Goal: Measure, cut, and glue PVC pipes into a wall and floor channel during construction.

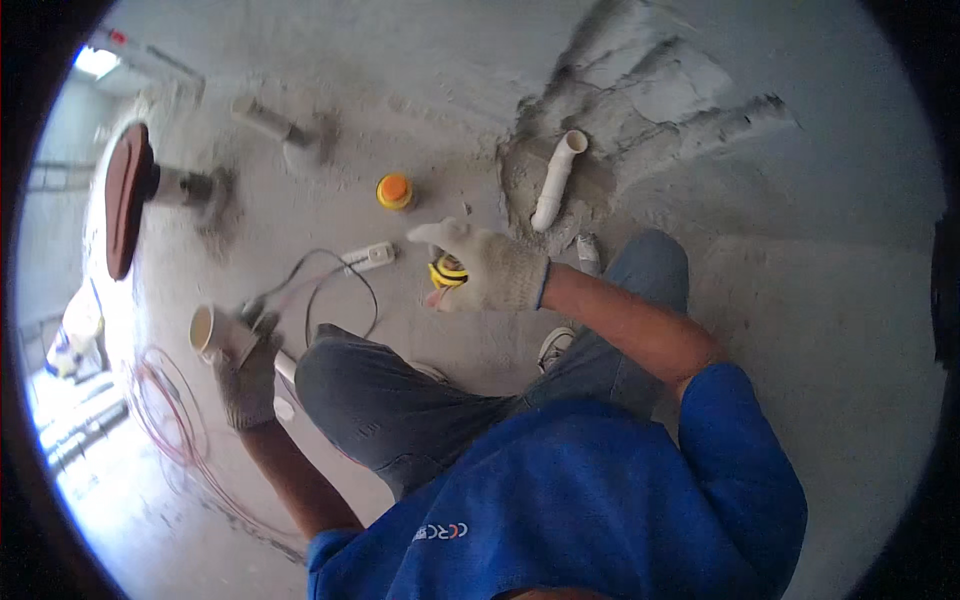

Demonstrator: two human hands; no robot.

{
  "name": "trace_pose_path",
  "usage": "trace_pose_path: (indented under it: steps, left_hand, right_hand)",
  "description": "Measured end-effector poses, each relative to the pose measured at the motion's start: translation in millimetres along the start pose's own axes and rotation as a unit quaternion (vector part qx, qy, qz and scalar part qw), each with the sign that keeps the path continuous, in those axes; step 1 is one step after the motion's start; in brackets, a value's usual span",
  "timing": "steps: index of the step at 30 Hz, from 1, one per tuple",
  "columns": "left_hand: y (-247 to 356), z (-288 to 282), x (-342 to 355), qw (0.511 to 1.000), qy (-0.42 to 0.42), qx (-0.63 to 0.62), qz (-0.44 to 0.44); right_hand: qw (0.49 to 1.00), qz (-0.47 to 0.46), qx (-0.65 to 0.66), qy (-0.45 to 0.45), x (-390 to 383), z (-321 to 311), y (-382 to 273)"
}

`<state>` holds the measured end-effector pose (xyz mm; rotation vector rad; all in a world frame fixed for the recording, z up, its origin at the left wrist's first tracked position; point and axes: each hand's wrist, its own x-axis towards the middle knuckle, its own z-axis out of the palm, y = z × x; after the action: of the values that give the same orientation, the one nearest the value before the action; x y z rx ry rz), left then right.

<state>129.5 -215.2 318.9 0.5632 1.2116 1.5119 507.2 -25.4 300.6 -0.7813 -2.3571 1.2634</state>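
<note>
My left hand [248, 370], in a pale work glove with dark fingertips, grips a white plastic pipe fitting [205, 328], its round opening facing left. My right hand [480, 270], in a similar glove, holds a yellow tape measure [448, 271], with forefinger stretched out. Beyond it stands a yellow container with an orange top [395, 191]. A white elbow pipe [556, 186] lies in a broken recess in the concrete. A white power strip [370, 257] with a dark cable lies between my hands.
A brown oval plate [128, 200] on a pipe and another pipe stub [262, 118] are at left and back. Coiled reddish hoses [165, 405] lie on the left floor. My bent knees and shoes are below my hands. A rough wall [820, 120] rises at right.
</note>
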Motion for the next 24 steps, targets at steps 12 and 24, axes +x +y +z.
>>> trace_pose_path:
  steps: [12,24]
  left_hand:
    - [-82,322,90,0.832,-0.411,0.06,-0.368]
    - [-146,351,74,0.722,-0.5,0.108,-0.465]
  right_hand:
    - [0.963,0.194,-0.094,0.164,-108,-96,-26]
    - [0.924,0.352,-0.055,0.14,-200,-74,-57]
